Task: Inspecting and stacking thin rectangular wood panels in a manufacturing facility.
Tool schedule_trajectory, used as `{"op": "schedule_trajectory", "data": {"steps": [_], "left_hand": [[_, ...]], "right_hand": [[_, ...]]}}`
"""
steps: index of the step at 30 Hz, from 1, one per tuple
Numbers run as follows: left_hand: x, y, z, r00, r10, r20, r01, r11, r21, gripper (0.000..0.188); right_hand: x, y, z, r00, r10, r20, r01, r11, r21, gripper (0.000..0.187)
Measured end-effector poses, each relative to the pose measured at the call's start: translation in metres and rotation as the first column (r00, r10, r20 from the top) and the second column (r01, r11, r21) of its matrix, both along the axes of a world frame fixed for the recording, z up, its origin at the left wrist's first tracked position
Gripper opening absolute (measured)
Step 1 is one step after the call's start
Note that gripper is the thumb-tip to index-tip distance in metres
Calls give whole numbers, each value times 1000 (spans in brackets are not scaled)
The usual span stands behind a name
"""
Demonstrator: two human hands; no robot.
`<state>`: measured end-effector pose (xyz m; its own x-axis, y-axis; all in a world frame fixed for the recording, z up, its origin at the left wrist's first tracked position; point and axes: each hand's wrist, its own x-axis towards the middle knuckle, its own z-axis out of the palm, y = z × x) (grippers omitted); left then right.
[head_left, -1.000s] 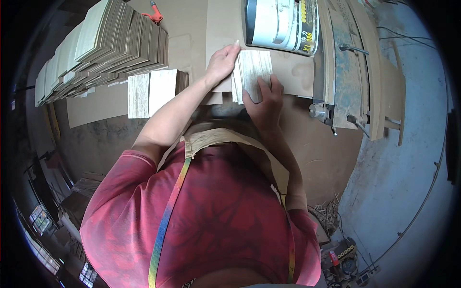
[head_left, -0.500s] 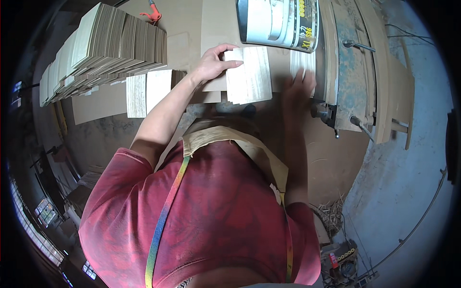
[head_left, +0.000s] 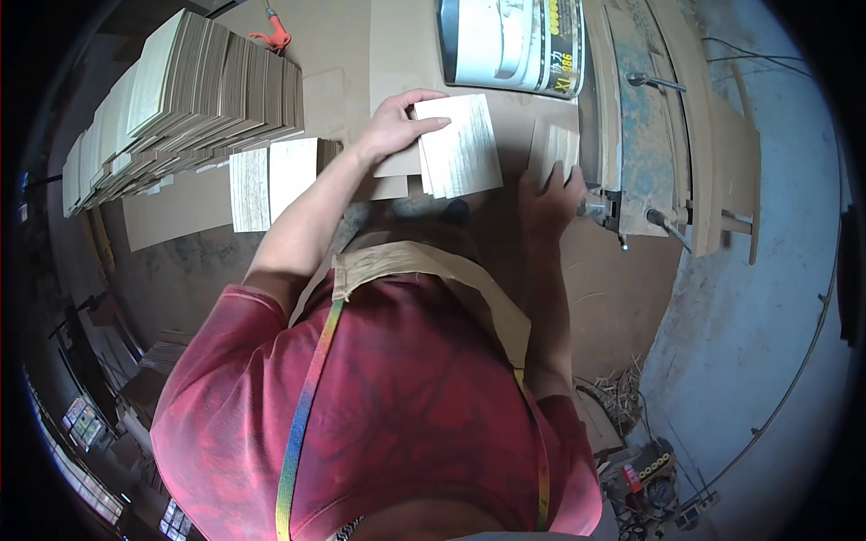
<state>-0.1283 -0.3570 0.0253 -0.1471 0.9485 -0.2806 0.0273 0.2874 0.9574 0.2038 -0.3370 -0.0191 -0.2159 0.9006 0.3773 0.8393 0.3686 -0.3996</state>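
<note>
My left hand (head_left: 397, 129) is closed around the left edge of a small stack of thin pale wooden boards (head_left: 462, 149), thumb on top and fingers at the far side. The boards are fanned slightly, with the lower edges uneven. To the right, my right hand (head_left: 552, 200) has its fingertips on the near end of a narrow, light wooden board (head_left: 554, 144), which lies in shadow. The thumb side is dim, but the fingers are bent onto the board. A gap separates this board from the stack.
A white and black bucket (head_left: 514, 45) stands beyond the boards. Tall rows of stacked boards (head_left: 212, 77) fill the far left, with lower pale boards (head_left: 293, 171) nearer. An orange-red tool (head_left: 275, 39) lies behind. A worn blue-grey machine bed (head_left: 642, 135) with handles borders the right.
My right hand has drawn nearer to me, its fingers now at the near end of a narrow board. My left hand keeps its hold on the stack, which is turned slightly.
</note>
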Motion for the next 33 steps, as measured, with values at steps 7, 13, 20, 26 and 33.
{"op": "schedule_trajectory", "data": {"steps": [7, 13, 20, 26, 33], "left_hand": [[0, 3, -8, 999, -25, -26, 25, 1000, -16, 37], [18, 11, -20, 995, 76, -72, -79, 996, -40, 44], [-9, 2, -6, 1000, -21, 8, 21, 1000, -1, 47], [-16, -2, -14, 1000, -22, 4, 22, 1000, -19, 50], [20, 13, -28, 977, 181, -113, -189, 980, -57, 48]], "right_hand": [[-43, 90, -15, 999, -16, 52, 6, 984, 177, 55], [-93, -12, 35, 969, 247, 24, -247, 969, -26, 79], [2, -2, 1, 999, 31, 17, -32, 999, 22, 66], [-39, 74, -10, 998, 1, 68, -12, 985, 171, 49], [-85, 19, 23, 961, 275, 35, -276, 961, 29, 68]]}}
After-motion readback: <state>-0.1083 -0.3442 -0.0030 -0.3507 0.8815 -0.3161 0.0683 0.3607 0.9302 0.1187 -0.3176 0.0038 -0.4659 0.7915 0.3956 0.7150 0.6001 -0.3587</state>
